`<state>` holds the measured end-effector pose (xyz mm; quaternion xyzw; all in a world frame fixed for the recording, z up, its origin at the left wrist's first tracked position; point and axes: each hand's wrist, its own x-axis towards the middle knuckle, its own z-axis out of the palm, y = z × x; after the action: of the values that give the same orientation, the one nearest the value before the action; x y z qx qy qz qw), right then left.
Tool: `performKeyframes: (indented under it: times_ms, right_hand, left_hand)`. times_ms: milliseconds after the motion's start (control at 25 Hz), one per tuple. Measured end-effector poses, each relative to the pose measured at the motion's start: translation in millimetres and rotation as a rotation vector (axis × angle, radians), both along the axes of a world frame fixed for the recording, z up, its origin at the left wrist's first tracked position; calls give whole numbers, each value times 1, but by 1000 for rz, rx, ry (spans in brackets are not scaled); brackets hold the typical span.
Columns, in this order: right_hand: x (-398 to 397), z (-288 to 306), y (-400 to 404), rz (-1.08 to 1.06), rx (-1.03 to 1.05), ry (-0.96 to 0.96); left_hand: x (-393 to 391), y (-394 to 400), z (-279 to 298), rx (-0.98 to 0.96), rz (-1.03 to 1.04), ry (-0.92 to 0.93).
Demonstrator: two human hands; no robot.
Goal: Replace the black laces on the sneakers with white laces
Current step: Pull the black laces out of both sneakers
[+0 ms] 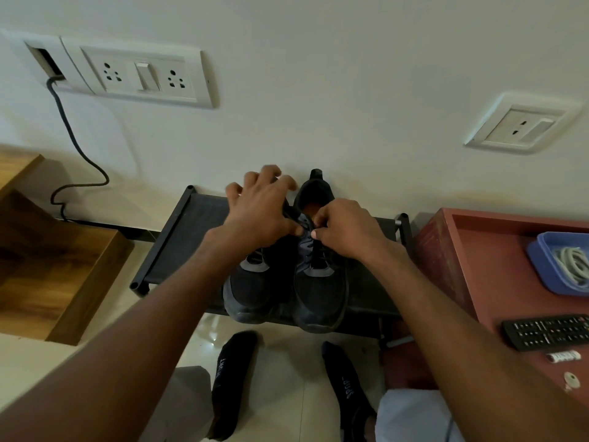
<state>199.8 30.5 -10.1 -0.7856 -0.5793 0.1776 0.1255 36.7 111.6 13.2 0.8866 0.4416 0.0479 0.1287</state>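
bare forearms, black socks (234, 381) (white lettering), pale grey trousers (188, 406)

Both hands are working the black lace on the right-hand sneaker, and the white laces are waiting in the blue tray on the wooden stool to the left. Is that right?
Not quite. The blue tray with the white laces sits on the red table to the right, not the wooden stool, as the head view shows. The left hand and right hand are at the right-hand sneaker.
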Motion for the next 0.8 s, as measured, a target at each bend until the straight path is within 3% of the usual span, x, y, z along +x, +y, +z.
performKeyframes:
  times_ms: [160, 360, 520, 640, 800]
  right_hand:
    - [4, 2, 0, -66, -2, 72]
    - [27, 15, -26, -278, 58, 209]
    - [19, 16, -25, -70, 181, 78]
    - [3, 3, -8, 97, 14, -86]
    - [20, 14, -14, -210, 135, 140]
  left_hand:
    - [16, -6, -32, -110, -226, 109]
    - [21, 3, -40, -94, -250, 147]
    - [21, 5, -44, -129, -281, 118]
    - [22, 5, -42, -152, -270, 128]
    - [21, 4, -39, -143, -277, 184]
